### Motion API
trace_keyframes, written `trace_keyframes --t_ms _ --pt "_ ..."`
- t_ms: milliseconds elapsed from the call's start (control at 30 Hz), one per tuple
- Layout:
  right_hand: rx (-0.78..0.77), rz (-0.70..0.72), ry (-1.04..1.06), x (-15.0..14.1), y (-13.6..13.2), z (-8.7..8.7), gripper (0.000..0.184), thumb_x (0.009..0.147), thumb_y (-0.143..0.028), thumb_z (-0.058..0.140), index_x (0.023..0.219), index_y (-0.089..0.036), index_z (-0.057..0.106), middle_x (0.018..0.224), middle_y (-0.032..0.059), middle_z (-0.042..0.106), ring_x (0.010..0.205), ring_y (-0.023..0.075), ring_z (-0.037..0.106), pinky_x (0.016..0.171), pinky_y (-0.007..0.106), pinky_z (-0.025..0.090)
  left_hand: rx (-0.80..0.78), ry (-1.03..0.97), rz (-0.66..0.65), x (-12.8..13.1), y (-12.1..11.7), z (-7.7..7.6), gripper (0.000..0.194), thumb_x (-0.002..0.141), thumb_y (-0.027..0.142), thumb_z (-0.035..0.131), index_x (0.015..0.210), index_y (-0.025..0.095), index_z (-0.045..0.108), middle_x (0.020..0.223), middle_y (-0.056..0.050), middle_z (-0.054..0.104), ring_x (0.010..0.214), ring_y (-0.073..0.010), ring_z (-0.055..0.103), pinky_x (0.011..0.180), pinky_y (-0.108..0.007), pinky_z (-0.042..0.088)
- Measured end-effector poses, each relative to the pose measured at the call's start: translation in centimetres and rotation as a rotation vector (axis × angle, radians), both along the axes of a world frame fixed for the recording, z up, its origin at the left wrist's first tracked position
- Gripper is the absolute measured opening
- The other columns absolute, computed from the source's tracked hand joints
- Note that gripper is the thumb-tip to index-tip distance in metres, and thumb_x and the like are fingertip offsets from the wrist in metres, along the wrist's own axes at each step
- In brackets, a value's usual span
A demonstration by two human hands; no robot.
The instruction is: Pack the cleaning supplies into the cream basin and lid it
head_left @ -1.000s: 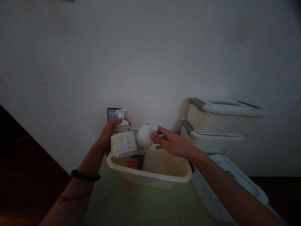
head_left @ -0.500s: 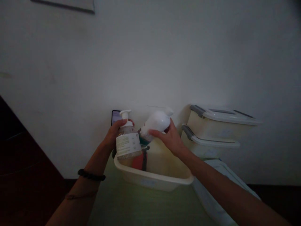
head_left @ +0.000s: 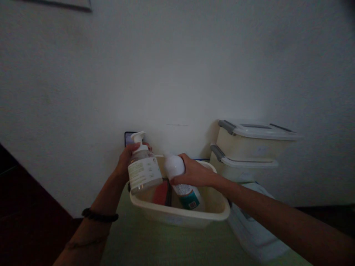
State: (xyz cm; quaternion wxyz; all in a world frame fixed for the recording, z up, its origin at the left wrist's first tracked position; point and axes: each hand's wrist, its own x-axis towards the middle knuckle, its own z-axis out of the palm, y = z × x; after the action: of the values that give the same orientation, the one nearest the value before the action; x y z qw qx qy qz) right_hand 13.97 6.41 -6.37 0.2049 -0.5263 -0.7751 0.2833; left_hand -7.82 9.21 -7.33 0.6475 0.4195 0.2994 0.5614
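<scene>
My left hand (head_left: 128,157) is closed round the neck of a clear pump bottle (head_left: 145,173) with a white pump top and a printed label. That bottle is held over the left side of a cream plastic bin (head_left: 180,218). In my right hand (head_left: 191,171) is a white bottle (head_left: 188,194) with a teal band on its label, tilted, its lower end inside the bin. My fingers wrap its upper part below the rounded white top. A red thing with a dark edge (head_left: 161,193) lies in the bin between the two bottles; its kind is unclear.
Lidded storage boxes (head_left: 249,147) with grey latches are stacked to the right against the wall (head_left: 177,74). A pale translucent lid or box (head_left: 255,229) lies right of the bin. Behind my left hand stands a phone (head_left: 129,138). The greenish tabletop (head_left: 155,244) supports the bin.
My right hand has turned the white bottle over and lowered it into the bin, so its teal label now shows. The pump bottle stays in my left hand, slightly more tilted.
</scene>
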Motion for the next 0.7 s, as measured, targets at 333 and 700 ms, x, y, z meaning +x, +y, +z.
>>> trace_keyframes --t_ms 333,700 --pt "-0.039 0.037 0.282 -2.2 1.0 -0.6 0.074 0.055 -0.033 0.077 0.114 -0.016 0.035 0.106 0.0096 0.056 0.094 0.0235 0.058 0.073 0.037 0.05 0.007 0.042 -0.124 0.3 0.3 -0.7 0.025 0.058 0.039 0.06 0.07 0.016 0.058 0.056 0.0 0.061 0.049 -0.015 0.059 0.047 -0.025 0.047" --pt "0.072 0.06 -0.059 0.9 1.2 3.7 0.054 0.06 -0.042 0.072 0.103 -0.017 0.051 0.094 0.008 0.064 0.081 0.0232 0.062 0.063 0.034 0.05 0.04 0.15 -0.108 0.4 0.5 -1.0 0.021 0.06 0.035 0.06 0.07 0.016 0.061 0.057 -0.001 0.06 0.047 -0.0135 0.055 0.045 -0.024 0.042"
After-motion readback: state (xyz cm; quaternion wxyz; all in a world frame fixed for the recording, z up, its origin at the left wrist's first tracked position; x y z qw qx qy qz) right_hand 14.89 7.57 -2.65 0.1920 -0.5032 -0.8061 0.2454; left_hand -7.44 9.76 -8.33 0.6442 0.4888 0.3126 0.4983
